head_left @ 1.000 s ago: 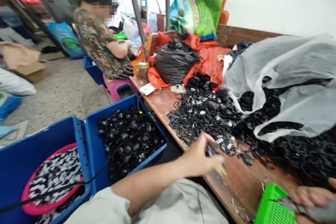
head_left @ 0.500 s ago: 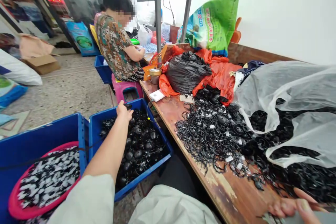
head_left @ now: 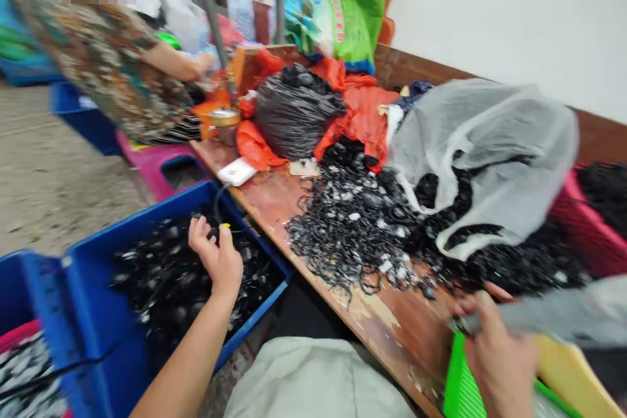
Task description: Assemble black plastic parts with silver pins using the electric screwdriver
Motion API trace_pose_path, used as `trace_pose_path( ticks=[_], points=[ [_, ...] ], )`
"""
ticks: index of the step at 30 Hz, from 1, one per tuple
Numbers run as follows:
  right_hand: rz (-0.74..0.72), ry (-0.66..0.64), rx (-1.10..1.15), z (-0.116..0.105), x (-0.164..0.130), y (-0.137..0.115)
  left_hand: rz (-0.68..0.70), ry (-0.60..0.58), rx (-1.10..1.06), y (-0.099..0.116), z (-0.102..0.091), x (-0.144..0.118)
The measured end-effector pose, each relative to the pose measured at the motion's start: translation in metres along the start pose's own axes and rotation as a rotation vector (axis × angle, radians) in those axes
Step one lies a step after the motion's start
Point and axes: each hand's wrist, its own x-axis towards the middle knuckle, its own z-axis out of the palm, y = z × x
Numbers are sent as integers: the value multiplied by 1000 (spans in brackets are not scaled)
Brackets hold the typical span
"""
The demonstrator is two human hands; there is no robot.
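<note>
My left hand (head_left: pixel 218 261) hovers over a blue bin (head_left: pixel 88 248) filled with black plastic parts (head_left: pixel 166 300). Its fingers curl toward the thumb, and a small dark part seems to be between them, though blur hides its shape. On the right, my right hand (head_left: pixel 499 353) is closed over the table edge, above a bright green basket (head_left: pixel 455 372). A small dark tip shows at its fingers, but I cannot make out what it grips. Behind that hand stretches a blurred grey strip (head_left: pixel 553 313). Thin black pieces (head_left: pixel 343 241) lie heaped on the wooden table (head_left: pixel 392 333).
A black bag (head_left: pixel 294 111) on red plastic, a white device (head_left: pixel 236 171) with a cable, and a translucent bag (head_left: pixel 490 137) are on the table. At the right is a pink basket (head_left: pixel 582 228). A person (head_left: pixel 112 72) sits at the far left.
My view has swung right and lower. My left hand has come back from the bin's far edge toward its table side. My right hand shows more fully, with the green basket beneath it.
</note>
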Motion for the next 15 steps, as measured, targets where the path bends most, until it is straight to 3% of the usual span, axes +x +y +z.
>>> trace_pose_path(
  ticks=[3,5,9,12,15],
  points=[
    [-50,77,-162,9,14,0,359,-270,-85,35,22,-55],
    [-52,88,-276,7,22,2,565,-565,-130,60,35,-80],
    [-85,16,-444,-8,28,7,778,-1120,-30,92,65,-105],
    [-51,-33,-418,-20,30,13,871,-1309,129,105,89,-118],
    [-24,-26,-408,-26,35,18,965,-1371,257,119,106,-133]
  ],
)
